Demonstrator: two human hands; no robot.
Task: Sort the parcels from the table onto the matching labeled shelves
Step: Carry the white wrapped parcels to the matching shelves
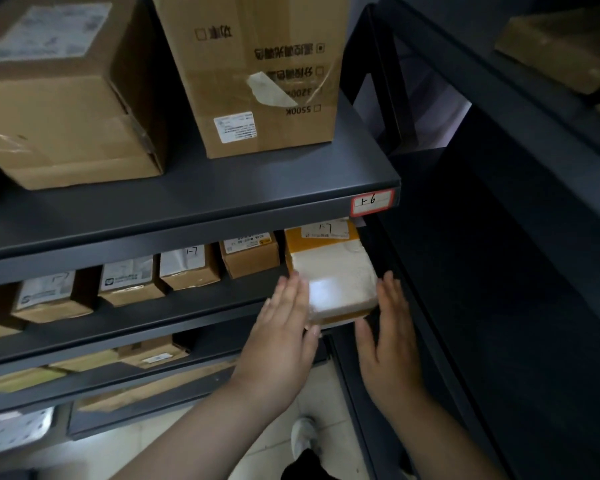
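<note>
Both hands are on the job here: a yellow parcel (333,278) wrapped in pale tape sits at the far right end of the middle shelf (194,303), its near edge at the shelf's front lip. The left hand (284,323) lies flat against the parcel's left side, fingers straight and together, not curled round anything. The right hand (390,327) mirrors it on the right side, fingers straight too, palm facing in, so the parcel sits between 2 open palms. The scrawl on the parcel's label looks like 1-7, though it is small and hard to read. To its left, 4 small boxes (187,268) stand in a row on the same shelf, at least 2 of them marked 1-7. Above, the top shelf (222,195) carries 2 big cartons (257,71) and wears a red-bordered tag (372,201) reading 1-6 on its front edge. Down below, a white shoe (303,438) shows on the pale floor.
</note>
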